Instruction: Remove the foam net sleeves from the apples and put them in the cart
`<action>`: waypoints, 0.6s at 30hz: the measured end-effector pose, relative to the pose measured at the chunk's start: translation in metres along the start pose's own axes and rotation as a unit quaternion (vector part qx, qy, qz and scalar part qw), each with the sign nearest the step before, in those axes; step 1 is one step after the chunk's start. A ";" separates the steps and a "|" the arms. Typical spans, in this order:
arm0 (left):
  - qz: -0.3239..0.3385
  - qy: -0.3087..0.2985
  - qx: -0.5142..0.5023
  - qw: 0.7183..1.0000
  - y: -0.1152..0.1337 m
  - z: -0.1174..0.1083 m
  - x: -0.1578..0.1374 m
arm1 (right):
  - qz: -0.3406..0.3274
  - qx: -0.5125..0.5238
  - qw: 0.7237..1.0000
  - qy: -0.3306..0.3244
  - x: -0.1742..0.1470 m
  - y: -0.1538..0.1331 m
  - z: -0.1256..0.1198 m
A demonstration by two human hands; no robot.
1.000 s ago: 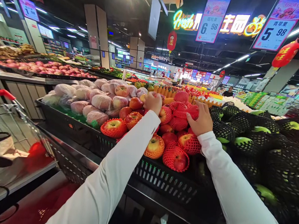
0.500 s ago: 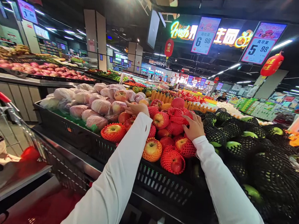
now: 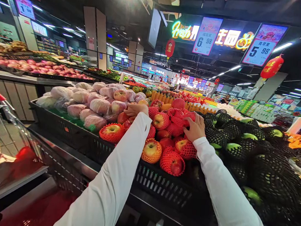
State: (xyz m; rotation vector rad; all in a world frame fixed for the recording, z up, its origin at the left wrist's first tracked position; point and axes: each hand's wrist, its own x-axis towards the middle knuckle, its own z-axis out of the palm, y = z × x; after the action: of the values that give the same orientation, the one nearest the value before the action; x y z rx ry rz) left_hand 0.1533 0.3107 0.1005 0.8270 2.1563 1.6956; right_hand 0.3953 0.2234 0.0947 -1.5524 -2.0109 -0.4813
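Note:
My left hand [image 3: 137, 109] reaches over the middle of the fruit crate, fingers bent down at a bare red apple [image 3: 123, 117]. My forearm and the hand itself hide what lies under the fingers. To its right, my right hand [image 3: 196, 127] has thumb and fingers curled round a red apple in a foam net [image 3: 189, 116], still among the pile. Between the hands lie several apples in red nets [image 3: 161, 121]. Nearer me are an apple in an orange net [image 3: 151, 150] and one in a red net [image 3: 173, 161].
Film-wrapped apples [image 3: 100, 106] fill the crate's left side. The black crate [image 3: 160, 184] has a slotted front wall. Green fruit in black nets [image 3: 233, 148] is heaped on the right. A shopping cart [image 3: 9, 125] stands at left. Price signs [image 3: 208, 35] hang overhead.
My left hand's fingers, stretched out before, are now bent lower towards the apples. My right hand's fingers have drawn closer round the netted apple. The view has shifted slightly.

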 end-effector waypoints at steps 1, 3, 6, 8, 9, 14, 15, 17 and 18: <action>-0.038 0.020 -0.011 0.999 0.000 0.001 0.000 | 0.001 0.000 1.000 0.002 0.000 0.000 0.000; -0.086 0.056 -0.035 0.994 0.000 0.001 0.001 | -0.001 0.001 1.000 0.004 0.000 0.001 0.001; -0.106 0.078 -0.057 0.990 -0.002 0.001 0.002 | -0.007 0.008 1.000 0.007 0.000 0.001 0.001; -0.106 0.077 -0.060 0.990 -0.003 -0.001 0.001 | -0.010 0.012 1.000 0.010 0.000 0.000 0.000; -0.110 0.079 -0.063 0.989 -0.003 -0.002 0.000 | -0.009 0.012 1.000 0.010 0.000 -0.001 0.000; -0.090 0.113 -0.089 0.986 0.006 -0.011 -0.013 | -0.002 0.013 1.000 0.021 -0.001 -0.003 -0.001; -0.064 0.127 -0.104 0.984 0.009 -0.014 -0.016 | -0.001 0.015 0.999 0.028 0.000 -0.003 -0.001; 0.018 0.147 -0.153 0.977 0.017 -0.019 -0.024 | 0.008 0.017 0.999 0.038 0.000 -0.003 -0.002; 0.076 0.146 -0.185 0.969 0.020 -0.022 -0.027 | 0.018 0.018 0.999 0.038 0.001 -0.003 -0.002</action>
State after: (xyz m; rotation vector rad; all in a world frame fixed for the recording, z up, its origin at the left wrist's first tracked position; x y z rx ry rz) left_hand 0.1690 0.2804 0.1222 0.6834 1.8828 2.3329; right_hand 0.3926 0.2217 0.0969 -1.5239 -1.9208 -0.4811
